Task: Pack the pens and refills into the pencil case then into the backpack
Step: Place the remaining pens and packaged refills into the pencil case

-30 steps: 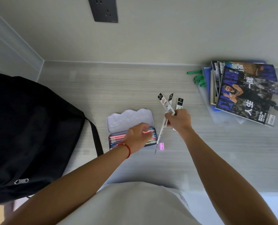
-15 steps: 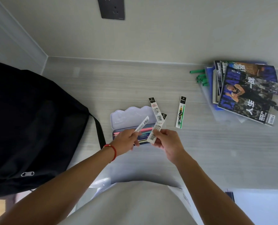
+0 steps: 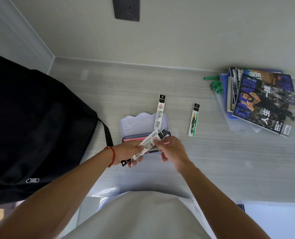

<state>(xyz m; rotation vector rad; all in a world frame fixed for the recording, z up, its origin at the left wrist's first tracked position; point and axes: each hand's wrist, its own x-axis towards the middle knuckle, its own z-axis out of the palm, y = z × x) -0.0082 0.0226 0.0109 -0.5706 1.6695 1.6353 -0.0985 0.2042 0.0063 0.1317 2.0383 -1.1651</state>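
Observation:
The open pencil case [image 3: 136,124] lies mid-desk, lid tilted back, with coloured pens [image 3: 134,139] in its tray. One white refill pack [image 3: 159,112] rests across the lid's right side. A green refill pack [image 3: 194,120] lies on the desk to the right. Over the tray, my left hand [image 3: 128,151] grips a white refill pack [image 3: 147,144] slanting up to the right; a second pack's black tag [image 3: 124,163] pokes out below that hand. My right hand [image 3: 173,150] pinches the slanted pack near its black upper end. The black backpack [image 3: 31,128] fills the left.
A stack of magazines [image 3: 262,102] sits at the back right with green pens [image 3: 214,84] beside it. A wall socket [image 3: 127,8] is on the wall above. A backpack strap [image 3: 107,133] lies close to the case's left side.
One white refill pack left my right hand and now lies on the case lid. My hands have come together over the tray, both on one slanted pack.

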